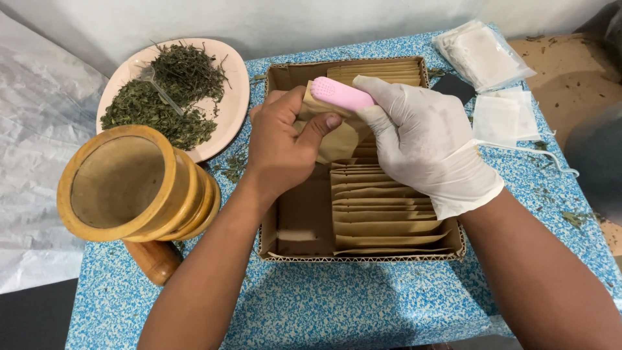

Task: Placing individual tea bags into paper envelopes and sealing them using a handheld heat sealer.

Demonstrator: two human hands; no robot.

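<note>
Sealer (341, 94) between gloved fingers (382, 91), over envelope (337, 139).

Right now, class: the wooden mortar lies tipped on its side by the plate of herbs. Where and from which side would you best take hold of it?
Probably round the ribbed outer wall of the wooden mortar, coming down from above. It lies on its side with its mouth facing the left, so the rounded wall is uppermost and free. Its base leans on the wooden pestle, and the pink plate crowds the far side.

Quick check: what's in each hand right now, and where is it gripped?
Left hand pinches a brown paper packet at its upper edge. Gloved right hand holds a pink handheld tool by its rear end.
</note>
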